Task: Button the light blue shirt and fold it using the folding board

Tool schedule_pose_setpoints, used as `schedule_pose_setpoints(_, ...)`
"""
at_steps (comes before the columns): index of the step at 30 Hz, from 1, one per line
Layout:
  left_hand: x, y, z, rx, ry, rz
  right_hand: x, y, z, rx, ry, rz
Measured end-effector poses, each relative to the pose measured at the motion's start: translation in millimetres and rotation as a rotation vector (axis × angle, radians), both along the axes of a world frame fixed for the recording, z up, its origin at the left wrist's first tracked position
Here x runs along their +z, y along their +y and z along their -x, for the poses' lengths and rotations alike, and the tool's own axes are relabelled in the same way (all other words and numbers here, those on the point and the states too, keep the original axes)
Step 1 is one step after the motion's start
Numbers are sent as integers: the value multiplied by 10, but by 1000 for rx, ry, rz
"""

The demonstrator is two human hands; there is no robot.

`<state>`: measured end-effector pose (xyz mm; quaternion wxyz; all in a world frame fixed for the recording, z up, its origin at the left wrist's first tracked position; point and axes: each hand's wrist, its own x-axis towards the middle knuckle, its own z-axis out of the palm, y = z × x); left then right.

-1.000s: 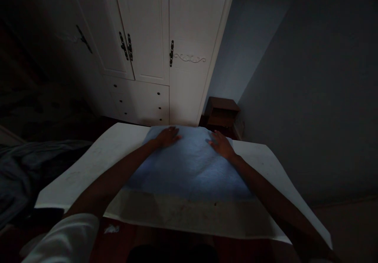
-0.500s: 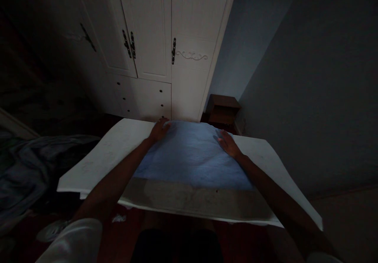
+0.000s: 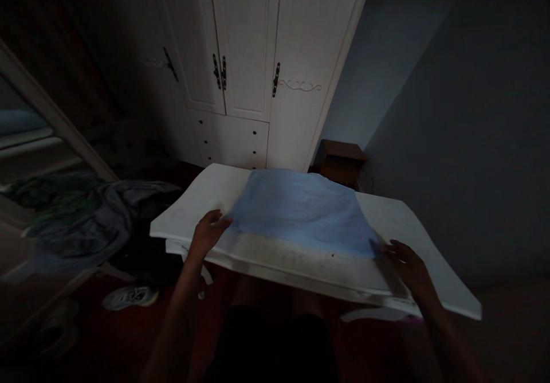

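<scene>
A light blue cloth (image 3: 301, 208) lies spread nearly flat across a white table (image 3: 189, 205), a few soft wrinkles running over it. My left hand (image 3: 210, 233) hovers just at the cloth's left edge, thumb and fingers apart, the thumb tip close to the fabric. On the other side, my right hand (image 3: 408, 261) is by the near right corner, its fingers loosely stretched toward the edge. Whether either hand touches the cloth is hard to tell in the dim light. A small dark spot shows on the tabletop near the cloth's front edge.
Behind the table stands a white wardrobe (image 3: 244, 50) with dark handles. A brown bedside cabinet (image 3: 341, 156) sits against the wall at the back right. To the left are heaped clothes (image 3: 112, 211), a mirror frame (image 3: 77, 133) and a shoe (image 3: 131, 297) on the red floor.
Both hands have drawn back from the far part of the cloth toward its near corners and moved outward. The view has shifted left. The cloth stays spread.
</scene>
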<state>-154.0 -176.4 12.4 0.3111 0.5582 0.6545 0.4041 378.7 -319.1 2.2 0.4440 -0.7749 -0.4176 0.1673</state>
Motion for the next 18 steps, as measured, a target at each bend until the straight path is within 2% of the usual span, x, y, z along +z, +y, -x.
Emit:
schedule_pose_setpoints(5,-33,52,-19,-19,3,18,33,-156,217,-48,142,70)
schedule_pose_setpoints(10,-16,102,-74,-49,-43,-17,162,-110,390,-53,291,-13)
schedule_pose_setpoints(13,4,125,-59,-74,-57,30,231,-58,382,-18,385,-5)
schedule_pose_setpoints(18,27,135,38,-79,71,48,256,-87,240,17,442,45)
